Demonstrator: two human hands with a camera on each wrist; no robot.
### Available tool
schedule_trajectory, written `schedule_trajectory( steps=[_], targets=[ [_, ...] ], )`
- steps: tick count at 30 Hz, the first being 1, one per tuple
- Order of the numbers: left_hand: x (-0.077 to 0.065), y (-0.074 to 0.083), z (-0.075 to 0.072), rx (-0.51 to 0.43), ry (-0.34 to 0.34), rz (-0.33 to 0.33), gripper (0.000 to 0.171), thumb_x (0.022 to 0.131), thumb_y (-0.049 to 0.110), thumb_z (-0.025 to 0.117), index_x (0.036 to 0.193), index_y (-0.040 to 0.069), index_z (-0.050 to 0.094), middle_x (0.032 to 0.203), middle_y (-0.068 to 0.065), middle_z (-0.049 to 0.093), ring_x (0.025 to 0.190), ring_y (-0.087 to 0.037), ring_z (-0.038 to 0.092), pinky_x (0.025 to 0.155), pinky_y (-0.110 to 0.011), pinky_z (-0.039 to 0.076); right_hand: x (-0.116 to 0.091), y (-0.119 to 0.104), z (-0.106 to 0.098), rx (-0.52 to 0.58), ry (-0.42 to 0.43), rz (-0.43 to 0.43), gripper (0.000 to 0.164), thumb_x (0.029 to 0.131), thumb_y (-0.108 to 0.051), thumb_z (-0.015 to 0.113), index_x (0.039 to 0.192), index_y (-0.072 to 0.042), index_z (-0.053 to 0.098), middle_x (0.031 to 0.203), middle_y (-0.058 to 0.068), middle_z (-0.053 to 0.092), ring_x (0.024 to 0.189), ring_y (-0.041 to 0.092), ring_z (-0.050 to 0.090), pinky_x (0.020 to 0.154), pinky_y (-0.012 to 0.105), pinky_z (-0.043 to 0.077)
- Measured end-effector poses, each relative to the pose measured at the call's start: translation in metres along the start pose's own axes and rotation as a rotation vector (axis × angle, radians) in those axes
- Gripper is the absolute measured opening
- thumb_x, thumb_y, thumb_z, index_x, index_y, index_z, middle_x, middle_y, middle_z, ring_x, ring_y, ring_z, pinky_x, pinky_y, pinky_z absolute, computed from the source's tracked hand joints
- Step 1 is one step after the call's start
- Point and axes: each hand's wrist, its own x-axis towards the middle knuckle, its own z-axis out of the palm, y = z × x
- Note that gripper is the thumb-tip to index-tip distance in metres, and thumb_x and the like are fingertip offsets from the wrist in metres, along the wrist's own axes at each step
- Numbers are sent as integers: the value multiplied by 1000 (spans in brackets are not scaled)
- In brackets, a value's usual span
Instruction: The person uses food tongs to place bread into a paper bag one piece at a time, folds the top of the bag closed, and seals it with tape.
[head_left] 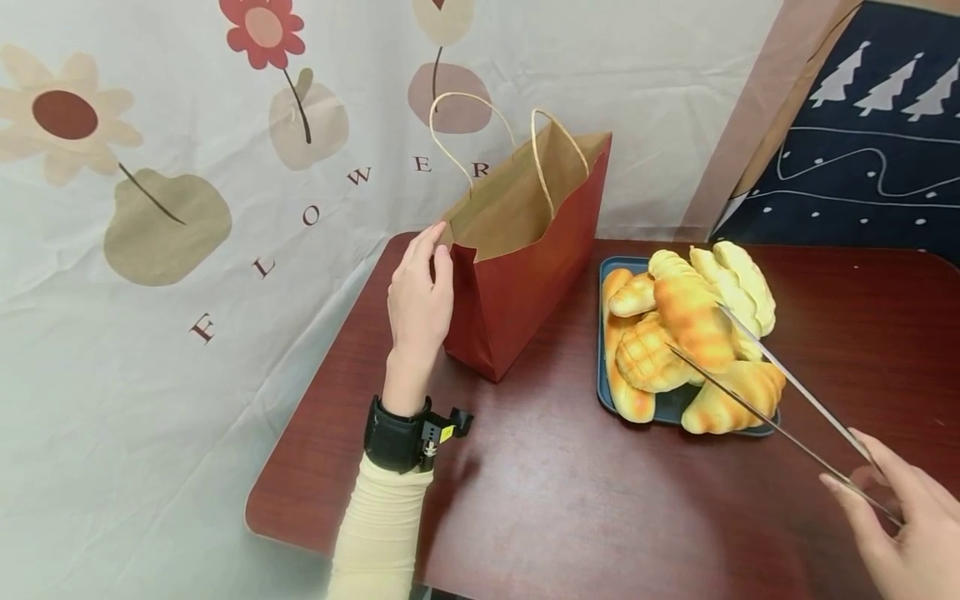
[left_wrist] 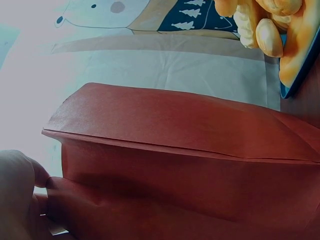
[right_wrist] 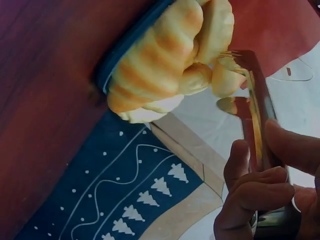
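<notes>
On the table's left side a red paper bag (head_left: 525, 283) stands upright with its mouth open and two cord handles raised. My left hand (head_left: 422, 296) grips its near top corner; in the left wrist view, those fingers (left_wrist: 22, 175) are at the bag's side edge. My right hand (head_left: 911, 517) holds metal tongs (head_left: 795, 387). The tongs' two tips lie on either side of a long ridged bread roll (head_left: 693, 312) at the top of a bread pile. In the right wrist view, the thumb and curled fingers grip the tongs (right_wrist: 262, 115).
Several breads, including a cross-marked bun (head_left: 648, 354) and a pale twisted loaf (head_left: 746, 283), fill a blue tray (head_left: 602, 367) right of the bag. A flower-print cloth (head_left: 180, 400) hangs behind and left of the dark red table (head_left: 570, 500).
</notes>
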Motion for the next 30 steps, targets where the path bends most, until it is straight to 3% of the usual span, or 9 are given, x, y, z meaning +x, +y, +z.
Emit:
schedule_trajectory(
  steps=[3,10,14,17,19,23,25,27,30],
  targets=[
    [0,0,0,-7,-1,3,41,100,32,35,136,25,54,140,11,52,127,-12,53,96,-43,46,-2,2,2,-39,-4,10,52,89,-35,65,119,8,59,86,-53,36,73,-26,29,56,5,23],
    [0,0,1,0,6,8,41,100,31,35,135,25,54,140,11,53,126,-12,53,95,-43,47,-1,5,2,-93,-63,131,41,80,-14,73,113,9,61,79,-54,33,71,-36,30,49,2,27],
    [0,0,1,-3,5,7,40,100,31,36,135,25,54,140,11,53,125,-12,54,95,-43,47,-2,9,-1,-179,-167,218,43,82,-22,71,113,6,60,67,-15,66,58,-26,27,45,10,25],
    [0,0,1,-1,3,8,41,100,32,36,136,26,54,140,11,53,126,-12,53,95,-43,47,-1,14,-4,-244,-255,254,48,85,-30,67,119,3,58,65,20,61,54,-13,27,45,14,24],
    [0,0,1,-1,3,9,41,100,32,36,136,26,54,140,11,53,126,-12,53,95,-43,47,-1,16,-5,-259,-297,279,48,87,-32,65,122,1,57,63,13,61,52,-8,28,46,13,24],
    [0,0,1,-2,4,9,41,100,32,36,136,25,54,140,11,53,126,-12,53,96,-43,47,-2,16,-5,-201,-277,303,44,88,-27,66,122,0,58,56,-24,53,51,-9,30,45,13,25],
    [0,0,0,0,4,8,41,100,32,36,135,26,54,140,11,53,126,-12,53,96,-43,47,-2,13,-4,-166,-252,301,42,88,-23,65,121,1,58,60,-43,42,51,-14,32,45,12,26],
    [0,0,0,1,2,5,41,100,32,35,136,26,54,140,11,52,126,-11,53,96,-43,47,-2,9,-4,-132,-227,310,39,89,-20,64,120,2,58,64,-53,31,51,-19,32,44,11,27],
    [0,0,0,4,-1,0,41,100,32,35,136,26,54,140,12,52,126,-11,53,95,-43,47,0,4,-2,-69,-169,311,25,89,-14,63,113,-21,63,64,-52,34,53,-25,35,44,10,28]
  ],
)
